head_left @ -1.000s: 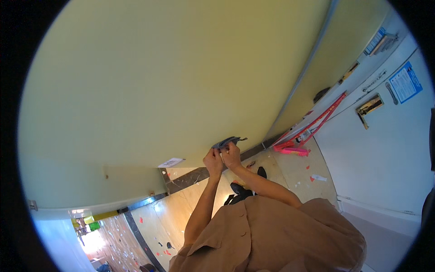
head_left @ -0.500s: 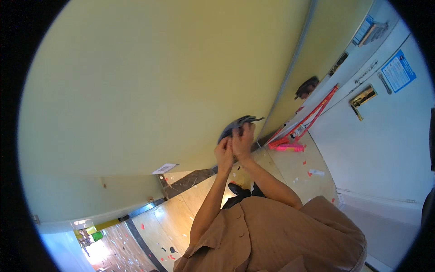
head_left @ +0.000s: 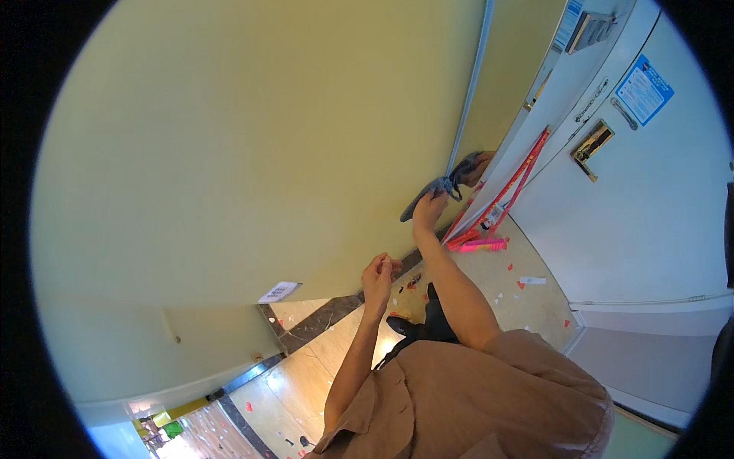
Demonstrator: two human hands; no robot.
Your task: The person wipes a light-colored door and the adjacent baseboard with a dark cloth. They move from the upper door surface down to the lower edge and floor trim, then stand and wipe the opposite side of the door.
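A grey cloth point(head_left: 425, 200) is bunched in my right hand point(head_left: 430, 213), which presses it against the glossy pale yellow panel point(head_left: 252, 153). That hand is close to the thin metal strip point(head_left: 468, 99) running up the panel. Lower and to the left is my left hand point(head_left: 377, 281), near the panel's bottom edge, with its fingers curled and drawn together. Whether anything small sits between those fingers cannot be made out. The shiny surface past the strip shows a reflection of the hand and cloth.
Red-handled cleaning tools, one with a pink head point(head_left: 483, 245), lean in the corner by a white door point(head_left: 642, 206) with a brass handle point(head_left: 592, 153). Red and white scraps lie on the tiled floor point(head_left: 527, 268). A white label point(head_left: 280, 291) is on the panel's lower edge.
My hands were together at the cloth and are now apart. The right hand has moved up and right with the cloth toward the metal strip; the left has dropped slightly, off the cloth.
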